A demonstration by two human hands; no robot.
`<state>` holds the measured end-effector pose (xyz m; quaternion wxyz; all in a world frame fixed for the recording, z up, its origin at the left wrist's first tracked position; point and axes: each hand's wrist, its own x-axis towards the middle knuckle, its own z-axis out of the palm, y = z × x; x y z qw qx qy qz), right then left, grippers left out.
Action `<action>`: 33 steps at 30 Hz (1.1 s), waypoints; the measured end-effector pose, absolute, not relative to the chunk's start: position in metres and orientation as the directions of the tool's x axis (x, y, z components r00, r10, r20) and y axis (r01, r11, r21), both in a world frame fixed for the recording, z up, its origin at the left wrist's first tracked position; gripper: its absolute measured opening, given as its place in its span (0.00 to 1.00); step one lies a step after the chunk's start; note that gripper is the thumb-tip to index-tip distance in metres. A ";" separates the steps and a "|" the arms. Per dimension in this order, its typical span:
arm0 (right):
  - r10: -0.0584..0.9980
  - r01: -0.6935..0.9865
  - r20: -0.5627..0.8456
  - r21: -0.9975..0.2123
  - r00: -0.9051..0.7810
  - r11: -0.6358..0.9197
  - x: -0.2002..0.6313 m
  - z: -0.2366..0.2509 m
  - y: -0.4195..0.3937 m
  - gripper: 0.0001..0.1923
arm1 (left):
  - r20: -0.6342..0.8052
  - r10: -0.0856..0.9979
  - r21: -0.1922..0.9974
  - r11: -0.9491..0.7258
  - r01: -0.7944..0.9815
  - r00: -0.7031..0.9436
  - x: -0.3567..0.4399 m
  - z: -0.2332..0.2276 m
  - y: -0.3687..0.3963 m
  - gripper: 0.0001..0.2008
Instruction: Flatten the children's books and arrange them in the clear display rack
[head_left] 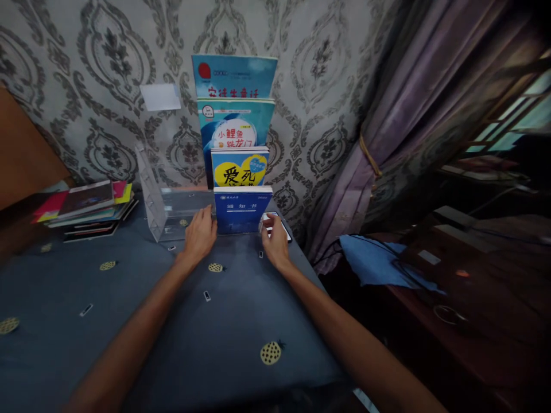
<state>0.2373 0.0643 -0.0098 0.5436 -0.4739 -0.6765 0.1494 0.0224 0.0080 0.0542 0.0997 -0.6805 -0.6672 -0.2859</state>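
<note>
A clear tiered display rack (155, 201) stands against the wall, holding books upright in its right part. From front to back these are a dark blue book (243, 221), a blue-and-yellow book (241, 166), a teal picture book (235, 123) and another teal book (236, 71) on top. My left hand (201, 234) rests at the rack's front, just left of the dark blue book, fingers stretched forward. My right hand (275, 240) is beside that book's right edge, its fingers curved and apart. A phone (284, 228) lies partly hidden behind the right hand.
A pile of books and booklets (92, 206) lies at the left of the table, whose grey cloth (172, 344) has a pineapple print. On the right hang a tied purple curtain (344, 189) and, below it, a blue cloth (370, 261) with dark cables.
</note>
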 end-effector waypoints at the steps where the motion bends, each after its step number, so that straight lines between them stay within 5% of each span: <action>1: 0.807 0.477 0.588 -0.725 0.054 0.497 0.237 -0.008 0.062 0.17 | 0.537 0.843 0.217 -0.097 0.971 -0.036 0.019 0.052 0.004 0.21; 5: 0.826 0.483 0.563 -0.717 -0.025 0.503 0.230 -0.002 0.048 0.06 | 0.547 0.832 0.108 -0.187 0.976 0.098 0.001 0.033 -0.018 0.21; 13: 0.734 0.486 0.415 -0.558 -0.538 0.672 0.211 -0.003 0.022 0.13 | 0.229 0.917 -0.006 -0.334 0.942 0.327 -0.012 0.000 -0.039 0.10; 33: 0.859 0.608 0.330 -0.608 -0.391 0.511 0.212 -0.003 0.033 0.17 | 0.259 0.880 0.114 -0.437 0.892 0.398 -0.022 -0.002 -0.032 0.09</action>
